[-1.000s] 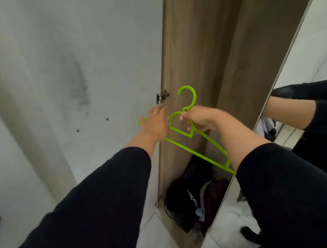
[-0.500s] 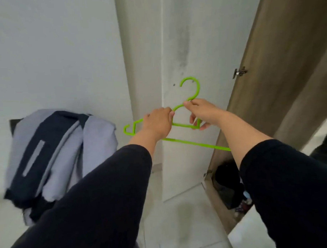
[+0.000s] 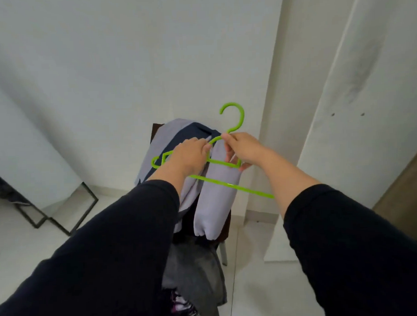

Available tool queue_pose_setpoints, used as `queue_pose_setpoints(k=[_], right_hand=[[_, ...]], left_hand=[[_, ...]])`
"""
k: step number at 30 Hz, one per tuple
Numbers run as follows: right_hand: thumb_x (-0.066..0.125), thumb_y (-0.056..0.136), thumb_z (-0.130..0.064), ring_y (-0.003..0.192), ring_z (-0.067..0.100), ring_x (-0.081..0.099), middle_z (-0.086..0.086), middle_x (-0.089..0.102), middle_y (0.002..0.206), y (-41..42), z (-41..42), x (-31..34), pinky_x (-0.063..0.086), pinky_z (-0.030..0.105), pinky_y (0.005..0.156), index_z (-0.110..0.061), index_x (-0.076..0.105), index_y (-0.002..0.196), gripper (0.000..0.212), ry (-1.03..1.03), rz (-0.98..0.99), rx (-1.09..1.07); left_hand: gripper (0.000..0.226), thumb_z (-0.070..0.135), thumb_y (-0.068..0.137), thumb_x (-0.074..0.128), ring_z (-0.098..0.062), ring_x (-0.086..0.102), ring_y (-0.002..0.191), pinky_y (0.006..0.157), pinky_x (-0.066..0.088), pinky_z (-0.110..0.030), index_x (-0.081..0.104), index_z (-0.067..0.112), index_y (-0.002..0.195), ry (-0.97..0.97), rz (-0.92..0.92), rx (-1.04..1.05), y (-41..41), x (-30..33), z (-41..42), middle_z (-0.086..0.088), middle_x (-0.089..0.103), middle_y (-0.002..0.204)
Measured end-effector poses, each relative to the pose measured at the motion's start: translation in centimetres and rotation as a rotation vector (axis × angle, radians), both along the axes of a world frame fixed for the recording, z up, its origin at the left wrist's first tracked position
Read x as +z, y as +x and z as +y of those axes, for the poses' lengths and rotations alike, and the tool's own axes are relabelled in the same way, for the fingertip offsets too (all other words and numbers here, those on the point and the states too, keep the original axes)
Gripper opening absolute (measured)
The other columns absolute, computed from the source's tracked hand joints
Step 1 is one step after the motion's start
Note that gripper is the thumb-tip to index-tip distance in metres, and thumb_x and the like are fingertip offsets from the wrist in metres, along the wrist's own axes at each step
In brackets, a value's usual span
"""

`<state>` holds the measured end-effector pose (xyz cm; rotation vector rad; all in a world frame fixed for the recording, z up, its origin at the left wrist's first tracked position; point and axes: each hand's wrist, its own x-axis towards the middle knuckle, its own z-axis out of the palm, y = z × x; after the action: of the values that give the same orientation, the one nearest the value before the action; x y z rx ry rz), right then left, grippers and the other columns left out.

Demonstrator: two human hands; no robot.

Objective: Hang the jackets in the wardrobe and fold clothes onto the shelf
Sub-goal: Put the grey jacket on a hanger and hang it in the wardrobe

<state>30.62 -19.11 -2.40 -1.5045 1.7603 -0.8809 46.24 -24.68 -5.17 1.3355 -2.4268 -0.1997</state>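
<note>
Green plastic, thin and springy — that is the hanger (image 3: 226, 162) I have out in front of me, hook upward and well clear of the wall, its long lower bar slanting down to my right. My right hand (image 3: 244, 149) pinches it at the neck just under the hook, with fingers curled around the inner bar, and my left hand (image 3: 188, 156) is curled over the left shoulder of it, so both hands are grasping the one hanger. Directly behind it, draped over the back of a dark chair (image 3: 225, 228), hangs the grey and navy jacket (image 3: 212, 195), one sleeve dangling with its cuff low; it is not on the hanger yet. More clothes (image 3: 195, 274) lie heaped on the seat below — those I judge are for folding. To do this step well I think I should free one hand for the collar and feed one end of the hanger into a shoulder, then the other, keeping the hook outside the neck. The plastic will likely flex, so I would carry the weight by the neck, not by the thin bar. The wardrobe door edge (image 3: 402, 189) shows at my far right, well apart from the chair.
</note>
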Motion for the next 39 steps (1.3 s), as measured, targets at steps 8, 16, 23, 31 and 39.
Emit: queue_pose_setpoints(k=[8,16,23,31,39], right_hand=[[0.032,0.096,-0.042,0.060,0.028,0.063,0.011,0.063,0.094,-2.8,-7.4,1.6,0.058,0.040,0.054,-0.024,0.049,0.080,0.030,-0.133,0.024,-0.162],[0.031,0.096,-0.050,0.081,0.027,0.058,0.002,0.054,0.095,-6.7,-12.9,-1.2,0.058,0.048,0.065,-0.023,0.053,0.118,0.041,-0.144,0.118,-0.226],[0.032,0.096,-0.053,0.078,0.029,0.061,0.001,0.054,0.072,-8.0,-15.8,-5.5,0.056,0.048,0.076,-0.020,0.058,0.079,0.046,0.036,0.166,-0.204],[0.033,0.096,-0.054,0.080,0.034,0.064,0.007,0.061,0.080,-7.6,-18.4,-8.4,0.053,0.040,0.078,-0.020,0.054,0.069,0.047,0.032,0.170,-0.240],[0.046,0.095,-0.043,0.070,0.027,0.053,0.001,0.048,0.061,-6.5,-19.3,-9.4,0.043,0.032,0.068,-0.024,0.040,0.054,0.045,0.047,0.163,-0.252]], left_hand=[[0.045,0.025,0.095,0.047,-0.031,0.033,0.129,0.109,0.029,-0.040,0.040,0.013,0.138,0.020,0.116,0.216,-0.7,-0.4,-6.0,-0.012,0.031,0.140],[0.042,0.016,0.093,0.047,-0.029,0.027,0.130,0.106,0.034,-0.046,0.041,0.018,0.135,0.248,0.049,0.252,-4.7,-3.2,-11.4,-0.008,0.029,0.142],[0.068,0.022,0.089,0.060,-0.030,0.022,0.136,0.104,0.034,-0.052,0.022,0.013,0.145,0.231,0.082,0.447,-6.1,-5.3,-15.8,-0.008,0.020,0.151],[0.032,0.027,0.091,0.058,-0.030,0.056,0.106,0.080,0.048,-0.040,0.053,0.012,0.118,0.120,-0.016,0.517,-6.3,-6.9,-17.9,-0.009,0.053,0.121],[0.018,0.014,0.092,0.047,-0.027,0.059,0.095,0.074,0.045,-0.035,0.053,0.014,0.109,0.065,-0.096,0.397,-5.5,-6.4,-17.9,-0.008,0.060,0.106]])
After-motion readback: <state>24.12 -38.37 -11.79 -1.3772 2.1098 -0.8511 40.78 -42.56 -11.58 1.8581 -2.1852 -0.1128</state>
